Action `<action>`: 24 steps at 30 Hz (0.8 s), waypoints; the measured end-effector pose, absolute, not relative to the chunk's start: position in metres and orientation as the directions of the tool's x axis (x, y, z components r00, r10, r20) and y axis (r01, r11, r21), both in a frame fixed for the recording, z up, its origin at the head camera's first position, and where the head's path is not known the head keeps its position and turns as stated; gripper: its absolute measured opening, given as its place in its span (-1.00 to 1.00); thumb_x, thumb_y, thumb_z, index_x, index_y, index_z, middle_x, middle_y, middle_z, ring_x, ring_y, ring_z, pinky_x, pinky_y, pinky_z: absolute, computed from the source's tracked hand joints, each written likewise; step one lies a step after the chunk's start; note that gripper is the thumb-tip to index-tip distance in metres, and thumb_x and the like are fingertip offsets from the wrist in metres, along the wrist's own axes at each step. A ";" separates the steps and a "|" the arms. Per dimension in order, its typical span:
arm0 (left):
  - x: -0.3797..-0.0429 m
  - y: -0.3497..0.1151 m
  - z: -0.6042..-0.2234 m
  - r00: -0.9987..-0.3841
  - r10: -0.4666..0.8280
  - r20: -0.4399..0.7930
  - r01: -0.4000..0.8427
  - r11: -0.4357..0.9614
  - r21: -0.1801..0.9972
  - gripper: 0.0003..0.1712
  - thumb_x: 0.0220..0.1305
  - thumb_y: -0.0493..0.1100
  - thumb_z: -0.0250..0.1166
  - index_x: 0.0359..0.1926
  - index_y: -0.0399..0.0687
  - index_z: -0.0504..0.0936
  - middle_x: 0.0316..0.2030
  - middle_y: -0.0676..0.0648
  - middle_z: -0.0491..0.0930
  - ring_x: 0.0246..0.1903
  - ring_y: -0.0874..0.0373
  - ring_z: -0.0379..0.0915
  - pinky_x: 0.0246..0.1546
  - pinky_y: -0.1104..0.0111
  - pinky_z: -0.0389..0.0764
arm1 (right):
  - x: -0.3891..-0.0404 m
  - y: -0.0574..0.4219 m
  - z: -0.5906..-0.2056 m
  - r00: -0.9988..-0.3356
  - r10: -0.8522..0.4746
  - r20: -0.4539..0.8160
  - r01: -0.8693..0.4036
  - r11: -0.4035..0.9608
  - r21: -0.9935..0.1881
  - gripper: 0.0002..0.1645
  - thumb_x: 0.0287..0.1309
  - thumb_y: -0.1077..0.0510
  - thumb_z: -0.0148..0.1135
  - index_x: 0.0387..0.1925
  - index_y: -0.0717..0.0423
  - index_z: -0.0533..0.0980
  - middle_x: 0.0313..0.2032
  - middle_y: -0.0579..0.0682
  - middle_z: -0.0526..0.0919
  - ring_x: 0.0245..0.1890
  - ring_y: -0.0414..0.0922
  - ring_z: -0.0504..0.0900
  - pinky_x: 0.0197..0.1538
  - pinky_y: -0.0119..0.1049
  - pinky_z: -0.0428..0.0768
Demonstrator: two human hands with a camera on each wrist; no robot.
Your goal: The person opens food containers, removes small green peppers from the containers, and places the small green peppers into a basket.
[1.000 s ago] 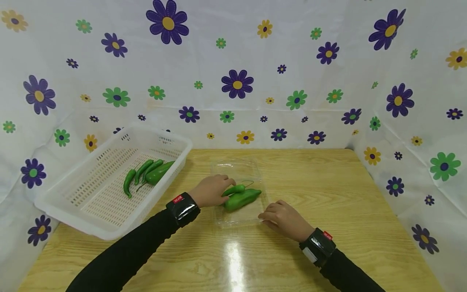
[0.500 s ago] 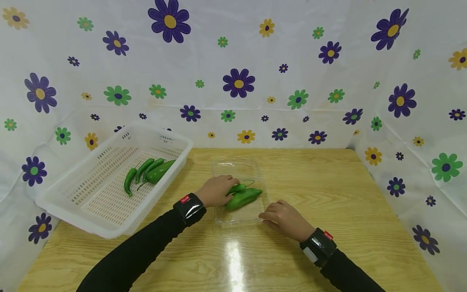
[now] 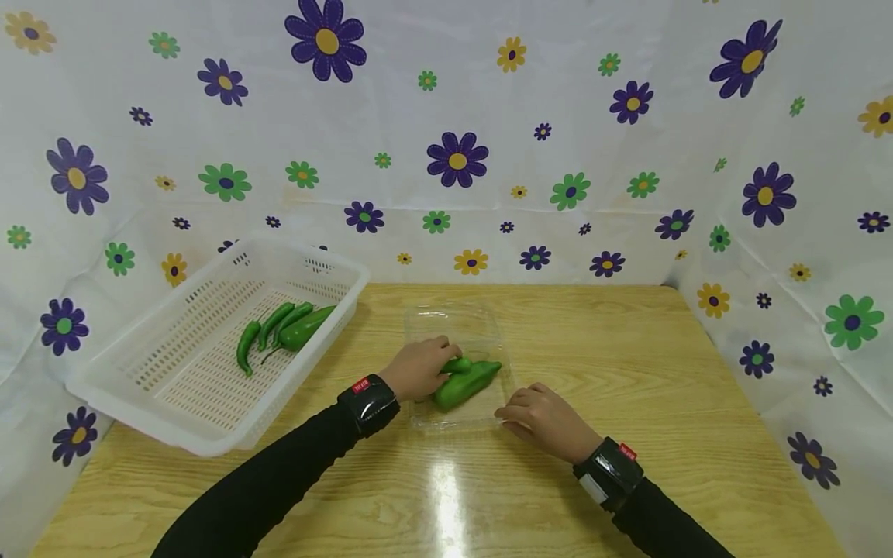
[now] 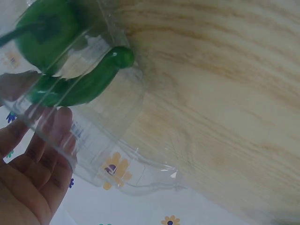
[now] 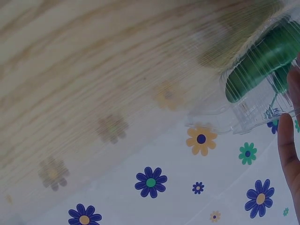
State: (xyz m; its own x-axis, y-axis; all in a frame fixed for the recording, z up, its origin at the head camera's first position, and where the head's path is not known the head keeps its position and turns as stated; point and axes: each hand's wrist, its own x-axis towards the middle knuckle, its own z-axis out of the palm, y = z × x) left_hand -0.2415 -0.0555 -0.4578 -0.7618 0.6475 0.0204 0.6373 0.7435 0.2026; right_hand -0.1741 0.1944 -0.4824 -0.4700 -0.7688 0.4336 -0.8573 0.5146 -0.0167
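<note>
A clear plastic box (image 3: 456, 324) lies open on the table in the head view. Inside it rests a large green pepper (image 3: 469, 385), its tip toward the right. My left hand (image 3: 418, 369) reaches over the box's left side and holds a smaller green chili pepper (image 3: 458, 365) against the large one. In the left wrist view this curved chili (image 4: 84, 86) shows through the clear wall, between thumb and fingers. At the box's near right corner, my right hand (image 3: 547, 421) pinches the edge; the right wrist view shows its thumb (image 5: 287, 140) there.
To the left stands a white perforated basket (image 3: 202, 395). It holds several slim green chilies (image 3: 275, 325) and a broad green pepper (image 3: 300, 332). A flowered white cloth (image 3: 391, 139) rises behind the wooden table (image 3: 628, 349) and along both sides.
My left hand has shifted slightly right, and the small chili has turned so that its long stem no longer shows. My right hand stays at the box corner.
</note>
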 end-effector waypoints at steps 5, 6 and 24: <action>-0.239 -0.055 -0.464 -0.756 0.655 0.028 0.644 0.734 0.216 -0.65 0.23 -0.14 0.27 0.05 -0.03 0.54 -0.20 -0.04 0.50 -0.31 0.17 0.49 -0.35 0.34 0.55 | -0.174 0.194 -0.483 -0.471 -0.768 0.433 -0.857 0.516 -0.017 -0.73 -0.13 0.17 0.46 -0.28 0.01 0.67 -0.40 -0.16 0.69 -0.34 -0.26 0.63 -0.16 -0.32 0.54; -0.239 -0.055 -0.466 -0.754 0.656 0.029 0.646 0.732 0.218 -0.65 0.23 -0.13 0.27 0.05 -0.02 0.54 -0.20 -0.04 0.51 -0.30 0.17 0.49 -0.34 0.34 0.55 | -0.174 0.194 -0.483 -0.470 -0.769 0.433 -0.857 0.515 -0.016 -0.73 -0.13 0.17 0.46 -0.28 0.02 0.67 -0.39 -0.16 0.69 -0.34 -0.25 0.63 -0.16 -0.32 0.54; -0.246 -0.046 -0.482 -0.742 0.668 -0.058 0.634 0.727 0.262 -0.61 0.25 -0.17 0.24 0.09 -0.10 0.46 -0.21 -0.07 0.57 -0.26 0.12 0.53 -0.26 0.28 0.55 | -0.175 0.193 -0.483 -0.466 -0.769 0.438 -0.859 0.511 -0.015 -0.73 -0.14 0.17 0.47 -0.29 0.02 0.67 -0.40 -0.16 0.69 -0.34 -0.25 0.63 -0.17 -0.31 0.54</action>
State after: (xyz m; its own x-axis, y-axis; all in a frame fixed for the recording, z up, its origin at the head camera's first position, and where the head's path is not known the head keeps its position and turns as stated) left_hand -0.2460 -0.0458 -0.4824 -0.7421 0.6678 -0.0575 0.6343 0.7274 0.2618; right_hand -0.1746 0.1932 -0.4825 -0.4655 -0.7692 0.4377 -0.8592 0.5114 -0.0150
